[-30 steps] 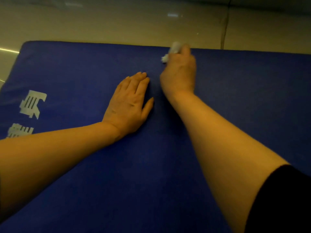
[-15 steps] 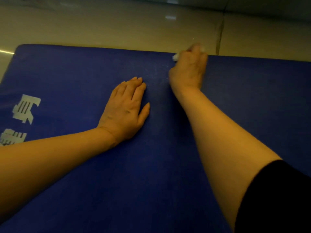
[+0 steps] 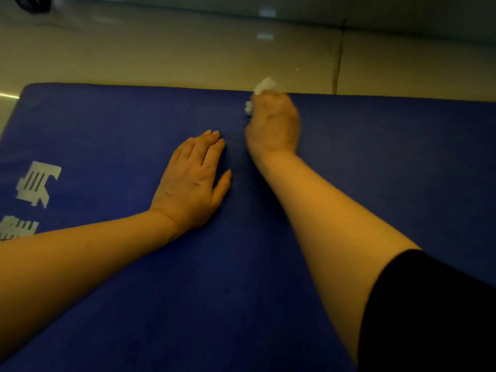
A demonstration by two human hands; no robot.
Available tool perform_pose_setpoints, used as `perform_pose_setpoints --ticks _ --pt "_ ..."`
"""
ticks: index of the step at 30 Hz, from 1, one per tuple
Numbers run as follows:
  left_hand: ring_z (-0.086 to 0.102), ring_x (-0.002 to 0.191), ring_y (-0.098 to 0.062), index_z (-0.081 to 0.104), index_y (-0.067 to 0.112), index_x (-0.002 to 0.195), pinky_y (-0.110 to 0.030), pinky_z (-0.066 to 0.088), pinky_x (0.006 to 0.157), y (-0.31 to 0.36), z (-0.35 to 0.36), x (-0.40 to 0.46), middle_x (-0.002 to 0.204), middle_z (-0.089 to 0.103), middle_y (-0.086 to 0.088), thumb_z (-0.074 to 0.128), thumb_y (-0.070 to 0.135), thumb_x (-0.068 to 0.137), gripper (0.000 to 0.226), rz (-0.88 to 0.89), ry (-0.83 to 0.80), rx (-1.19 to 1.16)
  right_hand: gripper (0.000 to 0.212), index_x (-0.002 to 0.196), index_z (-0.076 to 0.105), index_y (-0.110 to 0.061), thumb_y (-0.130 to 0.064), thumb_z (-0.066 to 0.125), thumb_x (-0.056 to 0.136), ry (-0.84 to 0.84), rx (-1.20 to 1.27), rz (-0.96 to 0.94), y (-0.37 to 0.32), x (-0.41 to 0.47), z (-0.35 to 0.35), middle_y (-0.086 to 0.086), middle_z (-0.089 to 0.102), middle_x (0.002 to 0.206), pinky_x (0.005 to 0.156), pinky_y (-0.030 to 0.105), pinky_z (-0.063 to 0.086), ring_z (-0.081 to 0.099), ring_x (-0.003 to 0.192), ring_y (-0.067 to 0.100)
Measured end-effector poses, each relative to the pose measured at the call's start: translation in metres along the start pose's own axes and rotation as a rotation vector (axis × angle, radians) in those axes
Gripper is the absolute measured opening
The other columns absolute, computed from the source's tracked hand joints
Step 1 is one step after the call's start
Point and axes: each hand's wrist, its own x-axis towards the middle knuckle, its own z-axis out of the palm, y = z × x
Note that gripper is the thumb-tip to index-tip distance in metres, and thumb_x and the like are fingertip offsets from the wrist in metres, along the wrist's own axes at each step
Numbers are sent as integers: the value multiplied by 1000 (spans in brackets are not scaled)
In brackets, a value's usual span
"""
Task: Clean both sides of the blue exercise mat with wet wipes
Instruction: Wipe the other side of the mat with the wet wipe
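Note:
The blue exercise mat [image 3: 112, 124] lies flat on the floor and fills most of the view, with white printed marks [image 3: 37, 183] at its left side. My left hand [image 3: 193, 181] rests flat on the mat near its middle, fingers straight. My right hand [image 3: 273, 124] is stretched to the mat's far edge and grips a crumpled white wet wipe [image 3: 264, 87], which sticks out past the fingers at the edge. A smaller bit of the wipe shows left of the knuckles.
Glossy beige floor tiles [image 3: 188, 55] lie beyond the mat's far edge, with a dark grout line [image 3: 338, 57] running away from it. A dark object [image 3: 32, 2] sits at the top left corner.
My right hand has slid with the wipe along the far edge, out to the right and back left. My left hand has stayed flat in place.

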Motion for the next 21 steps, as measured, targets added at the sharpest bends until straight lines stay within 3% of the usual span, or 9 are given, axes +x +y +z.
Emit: perform_pose_setpoints --ticks 3,5,7,9,12,14,16,18,21 --pt "41 134 -35 45 0 139 -47 32 112 -1 -1 -1 145 44 -19 35 43 94 63 -12 -10 -29 31 120 59 -11 -23 41 97 -120 41 -126 1 -7 -2 7 57 118 71 23 29 53 105 24" --pt "39 136 -33 44 1 139 -45 29 114 -2 -2 -2 146 43 -18 35 44 94 63 -12 -12 -39 27 109 68 -14 -28 52 91 -50 50 -95 31 -10 -19 9 57 113 70 20 24 52 99 28" --pt "39 136 -33 45 0 139 -45 29 114 -2 -2 -3 145 43 -19 35 43 94 63 -15 -11 -40 22 102 70 -13 -23 57 88 77 9 36 63 -13 -37 12 56 108 69 22 33 54 92 31" --pt "41 134 -35 46 -1 137 -46 30 112 -2 -2 -2 144 45 -20 35 42 94 63 -16 -17 -19 25 113 64 -8 -16 55 91 92 -44 141 69 -21 -40 15 55 111 77 30 46 55 94 30" --pt "43 132 -37 47 -1 137 -48 33 110 1 -3 0 142 46 -21 36 42 93 62 -12 -36 -4 39 127 53 1 -9 47 90 40 -9 -12 23 -41 -24 16 58 117 81 30 44 53 95 28" --pt "42 133 -36 46 0 138 -48 32 111 0 -4 -1 143 45 -20 36 43 93 63 -16 -40 -25 27 104 67 2 -6 49 85 -34 4 -203 -8 -59 -14 16 65 106 72 29 44 54 87 28" --pt "41 134 -34 45 1 138 -46 30 112 -1 -5 -1 144 45 -19 36 44 93 64 -19 -36 -49 5 73 69 0 2 64 73 -41 78 -257 -11 -65 -19 16 68 82 56 29 46 57 75 31" --pt "40 135 -34 45 0 139 -43 26 113 -1 -6 -2 145 44 -19 35 44 92 65 -21 -39 -50 6 69 65 1 4 70 67 10 112 -167 9 -60 -35 16 64 74 51 27 40 58 69 34" --pt "41 134 -36 45 -1 139 -44 28 113 -1 -5 -1 144 44 -20 34 43 93 65 -17 -48 -41 6 86 63 -1 -2 64 81 78 122 135 46 -48 -59 15 60 91 60 17 26 57 78 31"
